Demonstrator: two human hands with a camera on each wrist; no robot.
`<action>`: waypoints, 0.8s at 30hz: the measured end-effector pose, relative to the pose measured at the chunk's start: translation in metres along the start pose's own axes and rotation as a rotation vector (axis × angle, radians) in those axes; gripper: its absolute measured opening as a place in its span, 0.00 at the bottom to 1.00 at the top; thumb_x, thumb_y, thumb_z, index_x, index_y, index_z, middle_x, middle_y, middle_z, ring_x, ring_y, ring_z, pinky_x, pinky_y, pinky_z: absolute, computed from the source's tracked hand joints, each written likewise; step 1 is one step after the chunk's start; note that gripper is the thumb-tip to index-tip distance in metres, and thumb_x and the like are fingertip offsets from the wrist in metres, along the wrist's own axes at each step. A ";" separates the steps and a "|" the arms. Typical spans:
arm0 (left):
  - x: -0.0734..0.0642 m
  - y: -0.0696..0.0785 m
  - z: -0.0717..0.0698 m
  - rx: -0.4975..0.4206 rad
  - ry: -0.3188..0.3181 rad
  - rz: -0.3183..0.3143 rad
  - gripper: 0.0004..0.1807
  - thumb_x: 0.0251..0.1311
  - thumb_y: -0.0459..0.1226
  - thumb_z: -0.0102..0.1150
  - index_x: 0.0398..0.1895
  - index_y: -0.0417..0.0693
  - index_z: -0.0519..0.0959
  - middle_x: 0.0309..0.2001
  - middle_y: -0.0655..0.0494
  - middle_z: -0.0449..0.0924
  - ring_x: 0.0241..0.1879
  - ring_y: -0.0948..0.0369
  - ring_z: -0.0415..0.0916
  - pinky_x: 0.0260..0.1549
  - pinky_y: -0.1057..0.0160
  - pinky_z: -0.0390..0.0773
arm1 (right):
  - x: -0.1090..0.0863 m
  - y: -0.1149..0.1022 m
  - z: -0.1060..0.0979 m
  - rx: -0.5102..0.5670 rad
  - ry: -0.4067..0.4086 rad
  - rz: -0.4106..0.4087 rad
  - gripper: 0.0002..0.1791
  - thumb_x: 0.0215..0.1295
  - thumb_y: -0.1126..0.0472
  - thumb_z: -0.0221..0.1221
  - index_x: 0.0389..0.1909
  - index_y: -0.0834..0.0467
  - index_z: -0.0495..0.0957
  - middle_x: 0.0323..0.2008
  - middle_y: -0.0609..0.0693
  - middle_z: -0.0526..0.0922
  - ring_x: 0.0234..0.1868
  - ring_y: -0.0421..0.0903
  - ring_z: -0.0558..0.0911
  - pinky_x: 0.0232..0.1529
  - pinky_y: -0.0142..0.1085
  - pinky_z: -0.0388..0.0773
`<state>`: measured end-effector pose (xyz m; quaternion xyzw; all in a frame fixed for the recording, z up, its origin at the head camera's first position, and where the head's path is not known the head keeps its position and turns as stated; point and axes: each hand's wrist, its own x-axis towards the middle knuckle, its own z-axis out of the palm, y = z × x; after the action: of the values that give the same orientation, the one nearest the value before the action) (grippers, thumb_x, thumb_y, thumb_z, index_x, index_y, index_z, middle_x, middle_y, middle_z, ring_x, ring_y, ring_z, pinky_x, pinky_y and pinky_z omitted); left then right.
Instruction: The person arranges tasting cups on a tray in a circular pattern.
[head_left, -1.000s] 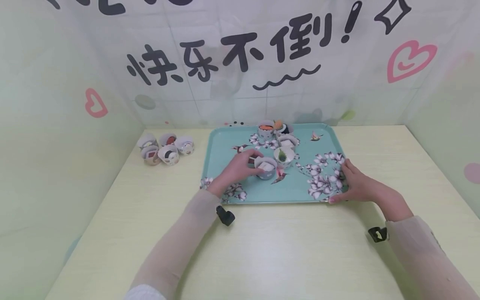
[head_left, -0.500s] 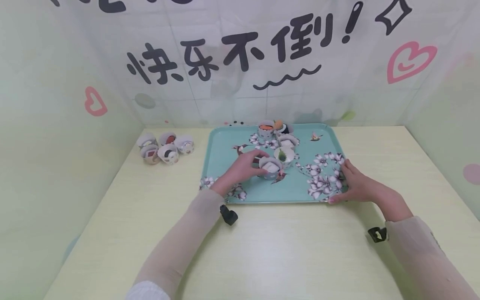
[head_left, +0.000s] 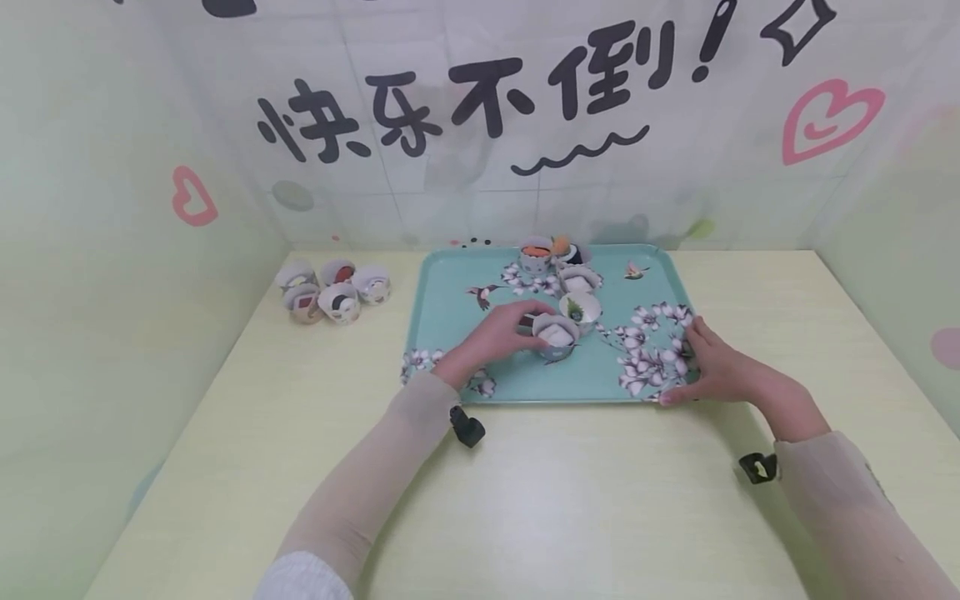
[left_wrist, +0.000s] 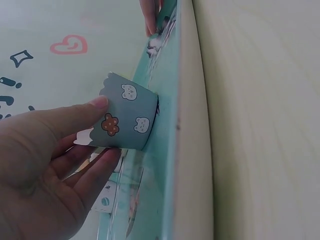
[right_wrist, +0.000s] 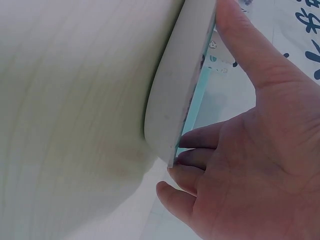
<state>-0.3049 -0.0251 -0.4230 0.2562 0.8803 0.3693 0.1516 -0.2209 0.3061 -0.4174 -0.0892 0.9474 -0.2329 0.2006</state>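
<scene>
My left hand (head_left: 504,335) pinches a blue-grey paper cupcake cup (left_wrist: 129,112) between thumb and fingers. Small bear faces and a brown paw are printed on that cup's wall, and something white sits inside it. It stands over the turquoise flowered tray (head_left: 450,287), its base at the tray's surface. Just beyond it is a cup with a green leaf-like topping (head_left: 581,308). My right hand (head_left: 723,367) holds the tray's front right corner, thumb along the front edge and fingers at the right rim.
Farther back on the tray are a cup with a white filling (head_left: 578,282), a cup with an orange-red topping (head_left: 536,254) and a cup with a dark topping (head_left: 574,253). Several more cups (head_left: 340,303) are clustered at the table's back left. A printed wall sheet (head_left: 480,208) hangs behind.
My left hand has moved the blue-grey cup a little to the right across the tray, closer to the leaf-topped cup. The right hand has kept its place at the corner.
</scene>
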 end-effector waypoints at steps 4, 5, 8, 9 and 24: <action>0.001 0.001 0.001 -0.004 -0.020 0.016 0.30 0.60 0.39 0.69 0.66 0.51 0.73 0.65 0.53 0.77 0.63 0.55 0.76 0.64 0.58 0.76 | 0.000 0.002 0.000 -0.001 0.005 0.002 0.77 0.47 0.39 0.74 0.73 0.79 0.31 0.73 0.79 0.25 0.75 0.76 0.34 0.72 0.70 0.45; 0.001 0.002 0.002 -0.007 -0.024 0.018 0.30 0.60 0.39 0.69 0.67 0.51 0.73 0.65 0.54 0.76 0.63 0.55 0.76 0.64 0.58 0.76 | 0.000 0.001 0.000 0.000 0.006 0.001 0.77 0.47 0.39 0.74 0.73 0.79 0.31 0.73 0.79 0.25 0.75 0.76 0.34 0.72 0.70 0.45; 0.002 0.003 0.004 -0.017 -0.032 0.020 0.30 0.61 0.38 0.68 0.67 0.51 0.73 0.65 0.54 0.76 0.63 0.56 0.76 0.64 0.58 0.76 | -0.001 0.000 0.000 0.002 0.008 0.003 0.77 0.47 0.39 0.75 0.73 0.79 0.31 0.73 0.79 0.25 0.75 0.77 0.34 0.72 0.70 0.45; 0.002 0.003 0.005 -0.019 -0.033 0.020 0.30 0.61 0.38 0.68 0.67 0.51 0.72 0.65 0.54 0.76 0.63 0.56 0.76 0.64 0.58 0.76 | -0.002 0.000 0.000 0.001 0.009 0.002 0.76 0.47 0.40 0.75 0.72 0.80 0.31 0.73 0.80 0.25 0.75 0.77 0.34 0.72 0.70 0.45; -0.001 0.003 0.005 -0.091 -0.005 0.002 0.33 0.58 0.39 0.71 0.67 0.51 0.71 0.64 0.54 0.76 0.64 0.57 0.75 0.63 0.62 0.77 | -0.001 0.000 0.000 0.014 0.021 -0.010 0.77 0.46 0.39 0.75 0.73 0.80 0.31 0.73 0.79 0.26 0.75 0.77 0.35 0.72 0.70 0.45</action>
<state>-0.3003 -0.0209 -0.4243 0.2507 0.8619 0.4086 0.1651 -0.2200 0.3068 -0.4167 -0.0901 0.9473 -0.2417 0.1900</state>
